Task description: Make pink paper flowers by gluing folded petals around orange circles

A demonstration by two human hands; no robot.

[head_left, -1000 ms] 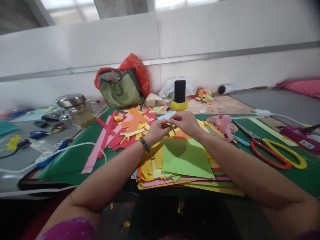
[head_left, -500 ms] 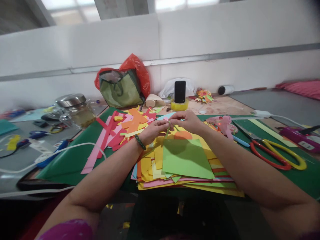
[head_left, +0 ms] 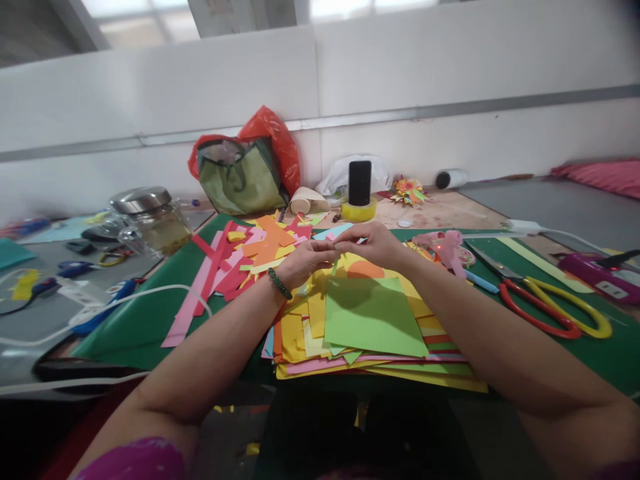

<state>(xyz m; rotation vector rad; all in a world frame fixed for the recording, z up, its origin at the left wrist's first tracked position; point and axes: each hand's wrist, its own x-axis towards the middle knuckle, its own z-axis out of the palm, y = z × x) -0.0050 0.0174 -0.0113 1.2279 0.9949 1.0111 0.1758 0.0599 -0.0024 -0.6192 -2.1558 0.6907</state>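
My left hand (head_left: 309, 261) and my right hand (head_left: 373, 245) meet fingertip to fingertip above the paper pile. Both are closed in a pinch on a thin green paper strip (head_left: 335, 265); only a short end of it shows below the fingers. Under them lies a stack of yellow paper (head_left: 380, 379) with pink and green edges. A light green paper square (head_left: 374, 317) rests on top, in front of my hands. Just behind that square an orange paper circle (head_left: 366, 269) shows in part.
Red-and-yellow-handled scissors (head_left: 550, 303) and a pink glue gun (head_left: 451, 252) lie right, on a green mat (head_left: 620, 357). Coloured paper scraps (head_left: 267, 247) are heaped left. A phone (head_left: 359, 183) stands on a tape roll (head_left: 359, 211) behind. A cable (head_left: 165, 289) crosses the left side.
My fingertips have drawn closer together over the green paper strip, and less of it shows now. The things on the table have stayed where they were.
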